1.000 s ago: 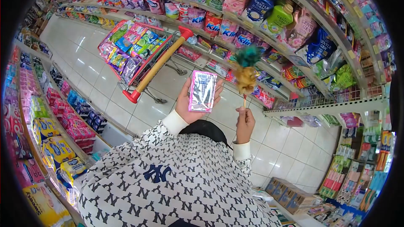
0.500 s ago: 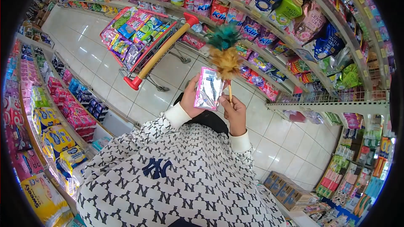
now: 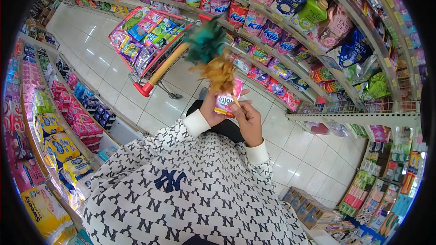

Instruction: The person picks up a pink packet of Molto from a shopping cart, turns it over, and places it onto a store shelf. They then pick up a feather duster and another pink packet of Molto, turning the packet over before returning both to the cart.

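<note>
My left hand [image 3: 210, 111] holds a pink sachet pack [image 3: 223, 103] from behind, its fingertips showing past the pack's right edge. The printed front, with lettering that reads like "Molto", faces up at me. Pinched in my right hand [image 3: 249, 121] is the thin handle of a feather duster [image 3: 219, 73]. Its golden-brown feathers cover the upper part of the pack, and the blurred green feathers at its tip point up and left towards the cart. Both hands are close together in front of my body.
A shopping cart [image 3: 156, 77] filled with colourful packets stands ahead to the left. Shelves of detergent pouches [image 3: 271, 33] curve along the right. Packaged goods [image 3: 61, 149] line the left shelf. Cardboard boxes [image 3: 309, 206] sit on the floor at lower right.
The pack has turned from its silvery back to its printed pink front. The duster has swung left and down, from beside the pack to over its upper part.
</note>
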The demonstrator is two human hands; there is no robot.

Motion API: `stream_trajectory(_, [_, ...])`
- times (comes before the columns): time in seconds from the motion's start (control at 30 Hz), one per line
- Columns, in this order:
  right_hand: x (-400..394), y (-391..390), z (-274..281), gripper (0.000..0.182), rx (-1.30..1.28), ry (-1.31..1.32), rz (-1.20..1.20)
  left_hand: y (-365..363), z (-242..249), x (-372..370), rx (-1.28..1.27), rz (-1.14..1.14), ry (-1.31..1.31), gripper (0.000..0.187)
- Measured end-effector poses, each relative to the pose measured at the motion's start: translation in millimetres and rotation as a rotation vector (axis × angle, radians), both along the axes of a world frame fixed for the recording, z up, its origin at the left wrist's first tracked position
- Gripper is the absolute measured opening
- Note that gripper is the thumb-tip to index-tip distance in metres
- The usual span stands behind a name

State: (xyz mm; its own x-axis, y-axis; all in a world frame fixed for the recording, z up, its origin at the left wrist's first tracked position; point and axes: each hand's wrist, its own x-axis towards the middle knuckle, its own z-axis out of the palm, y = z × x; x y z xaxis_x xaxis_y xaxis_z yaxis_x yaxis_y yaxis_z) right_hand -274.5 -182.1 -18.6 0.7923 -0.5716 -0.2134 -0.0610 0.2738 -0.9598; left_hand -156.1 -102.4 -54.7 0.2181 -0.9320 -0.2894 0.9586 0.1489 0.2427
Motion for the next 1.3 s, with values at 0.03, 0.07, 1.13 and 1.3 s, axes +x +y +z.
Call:
stream_trajectory(0.03, [-6, -2, -1, 0.019, -0.117, 0.059, 0.039, 1, 0, 3, -0.043, 0.037, 0.023, 0.070])
stream_trajectory(0.07, [-15, -8, -5, 0.019, -0.233, 0.114, 0.079, 2, 0, 7, -0.086, 0.076, 0.043, 0.071])
stream_trajectory(1.13, [-15, -64, -3, 0.016, -0.159, 0.154, -0.005, 13, 10, 14, 0.069, -0.382, 0.017, 0.061])
stream_trajectory(1.3, [5, -65, 17, 0.014, -0.367, 0.138, 0.051, 14, -7, 16, 0.296, -0.177, 0.207, 0.065])
